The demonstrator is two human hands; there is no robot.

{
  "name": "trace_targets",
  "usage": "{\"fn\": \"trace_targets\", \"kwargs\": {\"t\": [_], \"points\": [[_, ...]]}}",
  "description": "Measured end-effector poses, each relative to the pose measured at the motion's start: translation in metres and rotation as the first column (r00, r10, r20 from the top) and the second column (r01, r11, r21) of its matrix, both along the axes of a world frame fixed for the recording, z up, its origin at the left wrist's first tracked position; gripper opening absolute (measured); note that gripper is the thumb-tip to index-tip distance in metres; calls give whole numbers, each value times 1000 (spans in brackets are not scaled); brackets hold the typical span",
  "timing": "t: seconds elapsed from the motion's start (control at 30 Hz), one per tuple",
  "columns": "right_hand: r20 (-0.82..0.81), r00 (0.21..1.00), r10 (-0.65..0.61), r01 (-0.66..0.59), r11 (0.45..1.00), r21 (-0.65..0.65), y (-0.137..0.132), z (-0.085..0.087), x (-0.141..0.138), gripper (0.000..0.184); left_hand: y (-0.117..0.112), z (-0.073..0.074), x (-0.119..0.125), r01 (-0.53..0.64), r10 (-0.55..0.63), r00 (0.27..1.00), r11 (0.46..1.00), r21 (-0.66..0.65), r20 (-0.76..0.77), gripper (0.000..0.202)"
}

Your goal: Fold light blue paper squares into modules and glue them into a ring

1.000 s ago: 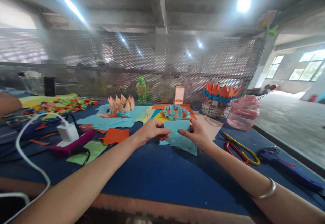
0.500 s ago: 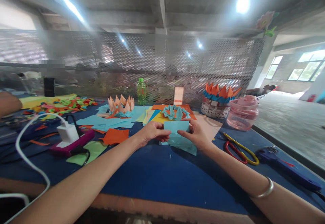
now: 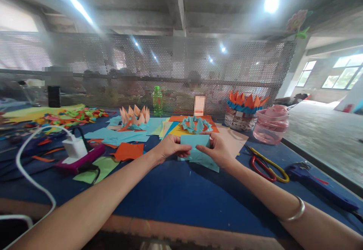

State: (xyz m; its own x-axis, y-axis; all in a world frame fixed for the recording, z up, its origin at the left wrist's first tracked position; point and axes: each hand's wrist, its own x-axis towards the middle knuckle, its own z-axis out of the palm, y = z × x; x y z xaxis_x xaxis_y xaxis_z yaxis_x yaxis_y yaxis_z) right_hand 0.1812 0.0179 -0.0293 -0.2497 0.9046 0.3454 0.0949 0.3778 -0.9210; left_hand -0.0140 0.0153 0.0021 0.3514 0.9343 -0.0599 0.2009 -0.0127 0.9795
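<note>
Both hands are up off the table (image 3: 176, 197) and hardly a thing has moved in the last second. The left hand (image 3: 170, 148) is still pinched on the near left edge of the paper (image 3: 195, 141), thumb in front and fingers curled behind. The right hand (image 3: 218, 151) grips the opposite edge the same way, its thumb tip now a touch closer to the other thumb. The paper, teal and folded, stands between the two hands, its top edge level. It has drifted only slightly, so I'd say the fold is being held and pressed rather than reworked. Just under the hands a loose teal sheet (image 3: 208, 163) lies flat. Beyond the fingertips sits a teal flower (image 3: 196, 124). Off to the right hand's side are scissors (image 3: 268, 165), and further out a glue gun (image 3: 312, 180). Well out past the left hand there's a white charger (image 3: 74, 148). Someone's arm that showed at the far left edge has gone from view.
</note>
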Motion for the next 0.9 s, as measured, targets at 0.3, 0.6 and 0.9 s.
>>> {"fn": "trace_targets", "kwargs": {"t": [0.3, 0.6, 0.9], "points": [[-49, 998, -30, 29, 999, -34, 8, 3, 9, 52, 5, 6, -6, -95, 95, 995, 995, 3, 10, 22], [-58, 997, -50, 47, 997, -62, 8, 2, 10, 53, 7, 4, -5, -107, 105, 988, 994, 8, 117, 32], [-12, 999, 38, -38, 999, -20, -7, -2, -6, 51, -2, -9, 5, 34, -37, 989, 999, 24, 145, 33]]}}
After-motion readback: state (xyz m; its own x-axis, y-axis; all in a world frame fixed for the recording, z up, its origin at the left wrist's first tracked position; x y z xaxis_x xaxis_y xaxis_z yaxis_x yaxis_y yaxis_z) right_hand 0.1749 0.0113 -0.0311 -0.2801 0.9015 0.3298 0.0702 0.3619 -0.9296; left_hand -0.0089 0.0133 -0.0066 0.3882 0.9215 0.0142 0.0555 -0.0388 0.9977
